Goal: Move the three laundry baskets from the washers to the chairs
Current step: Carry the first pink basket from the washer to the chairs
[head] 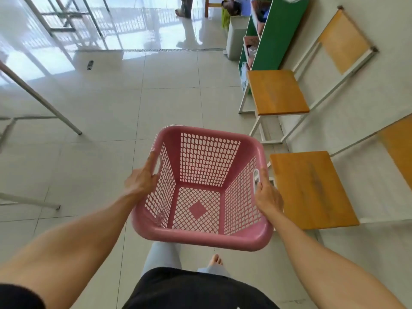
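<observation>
Tiled floor (111, 108) below; left hand (140, 179) and right hand (266, 195) clamp the pink basket (200, 188), nearest chair (312, 190) just right.

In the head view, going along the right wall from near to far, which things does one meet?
Near chair → far chair → green shelf → white bin.
</observation>
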A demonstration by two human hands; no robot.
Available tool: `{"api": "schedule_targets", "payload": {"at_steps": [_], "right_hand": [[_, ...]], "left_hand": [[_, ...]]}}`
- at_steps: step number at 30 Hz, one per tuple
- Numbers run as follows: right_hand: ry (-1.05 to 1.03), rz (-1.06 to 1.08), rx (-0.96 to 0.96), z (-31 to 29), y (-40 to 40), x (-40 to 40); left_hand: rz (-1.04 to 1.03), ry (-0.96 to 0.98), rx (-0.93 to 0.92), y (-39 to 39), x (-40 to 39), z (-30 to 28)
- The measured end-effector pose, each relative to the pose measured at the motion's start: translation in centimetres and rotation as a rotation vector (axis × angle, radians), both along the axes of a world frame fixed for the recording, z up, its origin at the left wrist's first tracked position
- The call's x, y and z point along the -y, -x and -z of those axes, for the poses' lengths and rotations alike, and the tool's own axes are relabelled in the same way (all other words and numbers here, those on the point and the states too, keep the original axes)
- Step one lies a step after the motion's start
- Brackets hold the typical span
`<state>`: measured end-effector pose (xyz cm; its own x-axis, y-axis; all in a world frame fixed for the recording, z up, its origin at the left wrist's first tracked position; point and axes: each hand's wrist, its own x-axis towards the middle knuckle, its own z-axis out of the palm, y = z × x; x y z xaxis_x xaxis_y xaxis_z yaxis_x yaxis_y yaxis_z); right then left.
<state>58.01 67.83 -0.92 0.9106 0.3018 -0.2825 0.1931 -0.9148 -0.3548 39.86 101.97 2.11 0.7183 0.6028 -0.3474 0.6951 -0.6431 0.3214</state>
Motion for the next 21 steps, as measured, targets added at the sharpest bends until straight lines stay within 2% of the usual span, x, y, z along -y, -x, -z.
{"api": "schedule_targets", "payload": {"at_steps": [9,14,21], "right_hand": [[-0.011,0.114,0.067,-0.3,-5.7,-11.7],[-0.010,0.215,0.121,-1.5,-7.4,-16.5],[-0.024,0.363,0.141,-2.3,-10.7,-22.0]], "left_hand": [[0.104,0.155,0.081,-7.7,-12.9,0.5],[0.208,0.124,0.068,-13.7,-19.7,0.0],[0.333,0.145,0.143,-23.0,-25.8,-0.7]]}}
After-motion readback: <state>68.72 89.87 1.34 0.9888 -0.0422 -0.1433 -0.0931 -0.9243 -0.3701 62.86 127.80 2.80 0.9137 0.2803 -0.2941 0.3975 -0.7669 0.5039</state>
